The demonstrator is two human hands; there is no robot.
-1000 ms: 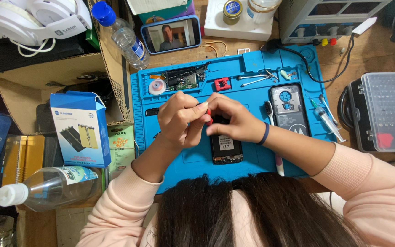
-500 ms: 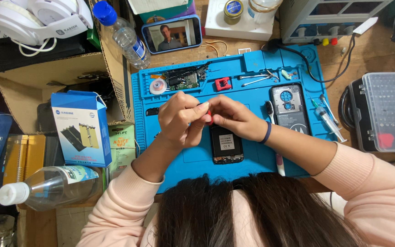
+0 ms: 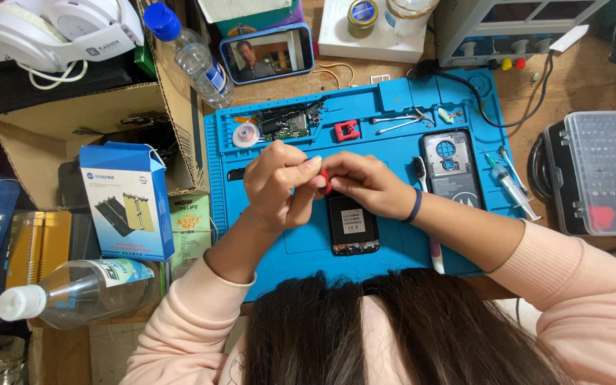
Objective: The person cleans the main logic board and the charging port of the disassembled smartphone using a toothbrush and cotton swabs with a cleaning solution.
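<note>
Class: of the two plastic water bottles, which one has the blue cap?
The upright-pointing bottle beside the propped phone; the other bottle, bottom left, has a white cap.

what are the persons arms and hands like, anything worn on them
Both arms wear loose, pale pink long sleeves with ribbed cuffs, pushed partway up the forearms. The left hand is bare, with no ring or watch visible. The right hand is bare too, but a thin dark blue band, like a hair tie or bracelet, circles its wrist. No gloves.
</note>
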